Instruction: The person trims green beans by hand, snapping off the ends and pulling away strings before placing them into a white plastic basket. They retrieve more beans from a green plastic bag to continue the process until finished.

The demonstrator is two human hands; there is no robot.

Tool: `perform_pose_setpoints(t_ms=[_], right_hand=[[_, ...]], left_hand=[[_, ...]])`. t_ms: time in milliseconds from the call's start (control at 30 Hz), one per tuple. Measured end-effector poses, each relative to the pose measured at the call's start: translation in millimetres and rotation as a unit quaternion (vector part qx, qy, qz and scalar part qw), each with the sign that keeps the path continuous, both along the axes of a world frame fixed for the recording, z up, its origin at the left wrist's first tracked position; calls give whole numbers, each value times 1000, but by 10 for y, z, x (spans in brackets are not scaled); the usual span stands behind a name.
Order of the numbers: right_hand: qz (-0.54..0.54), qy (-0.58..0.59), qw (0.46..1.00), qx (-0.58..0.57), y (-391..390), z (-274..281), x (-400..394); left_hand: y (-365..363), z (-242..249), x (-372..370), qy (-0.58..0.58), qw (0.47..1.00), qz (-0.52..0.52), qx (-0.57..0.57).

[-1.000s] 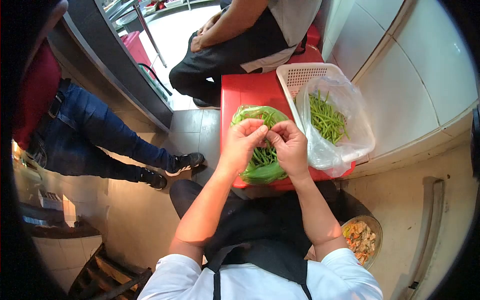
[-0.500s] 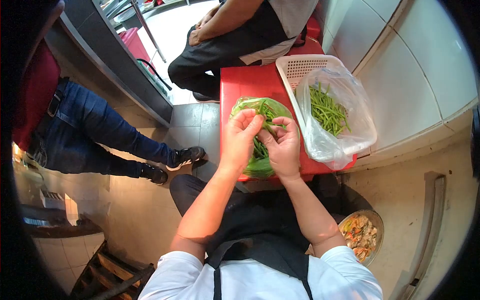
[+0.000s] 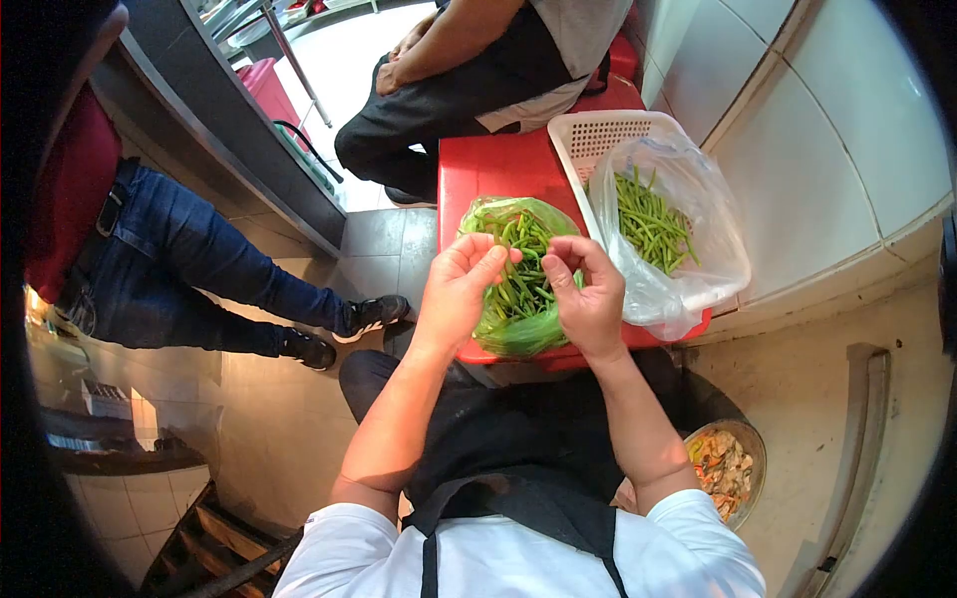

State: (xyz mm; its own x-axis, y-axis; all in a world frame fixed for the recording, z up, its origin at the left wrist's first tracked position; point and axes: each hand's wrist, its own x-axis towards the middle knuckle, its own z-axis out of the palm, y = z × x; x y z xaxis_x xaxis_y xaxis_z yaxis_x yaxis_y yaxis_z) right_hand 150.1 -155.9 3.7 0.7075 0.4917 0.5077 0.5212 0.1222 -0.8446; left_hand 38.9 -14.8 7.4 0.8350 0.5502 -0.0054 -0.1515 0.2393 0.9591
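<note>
A green plastic bag [image 3: 523,334] stands open on the red bench, filled with green beans [image 3: 528,284]. Over its left side, my left hand [image 3: 464,289] is closed in a pinch with a green bean at its fingertips, hard to separate from those behind. My right hand [image 3: 590,299] is over the bag's right side, thumb and forefinger curled together; anything between them is too small to make out. To the right, a clear plastic bag [image 3: 713,244] holding more green beans [image 3: 653,224] lies in a white perforated basket [image 3: 588,135].
The red bench [image 3: 488,164] runs along a tiled wall [image 3: 797,149]. A seated person [image 3: 469,110] is at its far end; another person in jeans [image 3: 189,249] stands to the left. On the floor at right, a round container [image 3: 760,468] holds food scraps.
My hands have moved apart, the left going left and the right going right. More of the beans in the green bag now shows between them.
</note>
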Motion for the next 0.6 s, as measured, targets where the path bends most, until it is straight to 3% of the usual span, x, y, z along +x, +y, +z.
perform_pose_setpoints(t_ms=[167, 300, 533, 600], right_hand=[[40, -261, 962, -74, 67, 413, 263], [86, -377, 905, -178, 77, 524, 410], [142, -407, 875, -219, 88, 451, 404], [135, -389, 889, -202, 85, 421, 354]], left_hand=[[-43, 17, 84, -4, 1000, -13, 24], [9, -2, 64, 34, 997, -45, 55], [106, 61, -47, 131, 967, -70, 207], [111, 200, -87, 159, 952, -92, 244]])
